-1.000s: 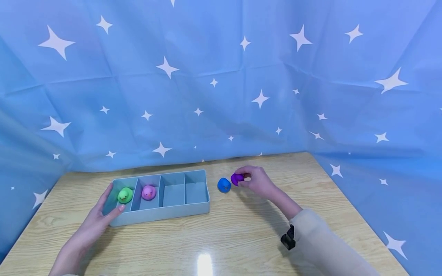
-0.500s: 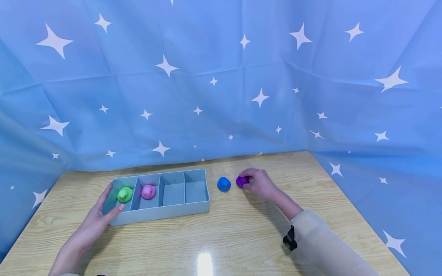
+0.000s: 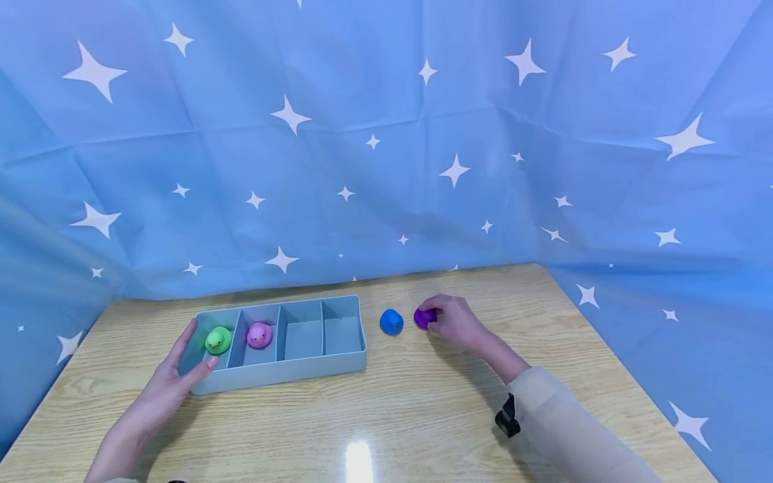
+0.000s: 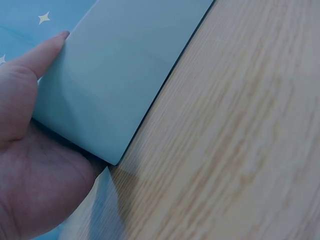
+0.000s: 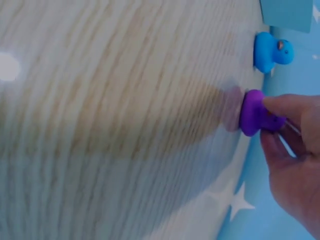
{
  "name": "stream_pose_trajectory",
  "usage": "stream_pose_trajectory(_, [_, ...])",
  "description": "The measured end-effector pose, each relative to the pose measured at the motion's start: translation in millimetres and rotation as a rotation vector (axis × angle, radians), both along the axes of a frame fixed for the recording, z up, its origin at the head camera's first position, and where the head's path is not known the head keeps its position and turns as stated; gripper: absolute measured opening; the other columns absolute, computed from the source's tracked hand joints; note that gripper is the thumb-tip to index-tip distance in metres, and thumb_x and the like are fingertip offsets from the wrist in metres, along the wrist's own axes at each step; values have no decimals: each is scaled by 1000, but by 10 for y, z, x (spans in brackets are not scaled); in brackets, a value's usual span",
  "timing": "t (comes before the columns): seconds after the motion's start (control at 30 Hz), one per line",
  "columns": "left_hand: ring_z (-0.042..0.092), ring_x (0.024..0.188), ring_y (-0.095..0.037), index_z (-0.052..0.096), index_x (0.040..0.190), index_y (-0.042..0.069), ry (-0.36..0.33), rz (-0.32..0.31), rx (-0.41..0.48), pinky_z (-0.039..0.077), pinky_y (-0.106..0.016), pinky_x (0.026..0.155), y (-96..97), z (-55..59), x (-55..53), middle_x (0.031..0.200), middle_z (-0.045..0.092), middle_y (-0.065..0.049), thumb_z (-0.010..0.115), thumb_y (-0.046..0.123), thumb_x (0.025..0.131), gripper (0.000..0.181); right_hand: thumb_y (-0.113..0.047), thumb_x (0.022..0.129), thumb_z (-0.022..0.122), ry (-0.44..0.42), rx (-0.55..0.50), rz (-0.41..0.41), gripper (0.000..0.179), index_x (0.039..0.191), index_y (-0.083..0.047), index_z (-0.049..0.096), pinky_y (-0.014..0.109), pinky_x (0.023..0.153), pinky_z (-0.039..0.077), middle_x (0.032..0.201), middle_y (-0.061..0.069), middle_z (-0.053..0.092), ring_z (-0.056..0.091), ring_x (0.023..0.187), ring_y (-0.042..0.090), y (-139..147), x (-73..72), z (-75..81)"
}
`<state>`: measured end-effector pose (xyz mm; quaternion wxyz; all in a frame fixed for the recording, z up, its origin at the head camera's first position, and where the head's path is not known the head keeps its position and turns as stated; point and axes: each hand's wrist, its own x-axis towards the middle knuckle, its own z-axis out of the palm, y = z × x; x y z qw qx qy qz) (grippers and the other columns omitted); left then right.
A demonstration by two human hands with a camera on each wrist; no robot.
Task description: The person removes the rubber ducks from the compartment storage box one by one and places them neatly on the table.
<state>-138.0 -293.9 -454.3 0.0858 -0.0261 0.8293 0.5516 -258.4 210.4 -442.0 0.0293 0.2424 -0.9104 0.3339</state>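
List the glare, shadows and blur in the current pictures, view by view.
Head: white glare patch on the table near the bottom edge, soft shadow below the right hand. Left wrist: dim, soft wood grain beside the box. Right wrist: glare spot at the picture's left edge, broad shadow across the table, purple duck faintly mirrored in it.

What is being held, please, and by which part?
The right hand pinches the purple toy duck by its upper part; the left hand rests against one end of the light blue rectangular divided tray.
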Motion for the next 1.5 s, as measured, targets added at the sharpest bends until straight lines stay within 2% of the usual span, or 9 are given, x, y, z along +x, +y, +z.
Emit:
stream_pose_trajectory(0.13, [-22, 146, -56, -17, 161, 36, -7, 4, -2, -2, -84, 105, -19, -7, 7, 165, -21, -25, 57, 35, 107, 92, 5, 83, 78, -104, 13, -43, 42, 124, 7, 69, 45, 91, 58, 124, 23, 66, 66, 109, 41, -68, -5, 94])
stream_pose_trajectory(0.27, [-22, 145, -56, -17, 161, 37, 0, 8, 1, -2, -84, 105, -30, -12, 21, 165, -21, -26, 57, 34, 107, 92, 1, 89, 75, -115, -30, -42, 42, 129, 6, 66, 50, 97, 54, 128, 23, 65, 62, 116, 44, -175, -31, 213])
stream_pose_trajectory(0.37, [-22, 145, -56, -17, 162, 36, 14, 11, 9, -4, -84, 105, -33, -20, 30, 165, -20, -26, 57, 33, 107, 92, 1, 90, 74, -75, -63, -3, 40, 128, 7, 66, 53, 97, 53, 126, 23, 66, 62, 117, 46, -276, -46, 282])
stream_pose_trajectory(0.6, [-23, 146, -54, -16, 162, 35, 23, 15, 30, -5, -82, 107, -34, -42, 29, 166, -20, -25, 58, 31, 106, 93, 1, 92, 71, -54, -114, 79, 38, 129, 6, 66, 53, 98, 53, 127, 21, 67, 61, 118, 43, -533, -17, 370])
stream_pose_trajectory(0.77, [-22, 146, -55, -16, 162, 34, 26, 14, 20, -4, -82, 106, -34, -35, 29, 166, -19, -25, 58, 32, 106, 93, 2, 93, 70, -34, -152, 129, 36, 129, 5, 66, 49, 97, 54, 127, 21, 67, 63, 117, 41, -695, -2, 404])
stream_pose_trajectory(0.93, [-21, 146, -55, -15, 162, 35, 32, 14, 18, -4, -83, 106, -30, -27, 28, 166, -19, -26, 58, 32, 106, 93, 2, 93, 71, -57, -176, 147, 37, 130, 3, 66, 42, 98, 55, 128, 19, 67, 63, 118, 37, -879, 22, 447])
stream_pose_trajectory(1.07, [-20, 146, -56, -15, 162, 35, 32, 12, 16, -3, -83, 106, -27, -28, 24, 166, -18, -26, 59, 32, 106, 93, 2, 94, 70, -80, -206, 187, 37, 130, 4, 65, 45, 99, 54, 130, 20, 66, 62, 119, 40, -1046, 49, 471])
stream_pose_trajectory(1.17, [-20, 146, -56, -16, 162, 34, 30, 9, 20, -3, -83, 106, -18, -29, 12, 166, -18, -26, 59, 33, 106, 93, 0, 95, 69, -83, -202, 237, 36, 131, 4, 65, 48, 99, 54, 130, 22, 65, 62, 118, 42, -1169, 67, 472])
stream_pose_trajectory(1.5, [-20, 146, -56, -15, 163, 32, 57, -1, 32, -4, -83, 106, 4, -30, -4, 166, -19, -25, 59, 31, 106, 93, -15, 100, 68, -130, -117, 328, 41, 136, 3, 62, 45, 106, 49, 134, 18, 65, 60, 124, 32, -1588, 157, 485])
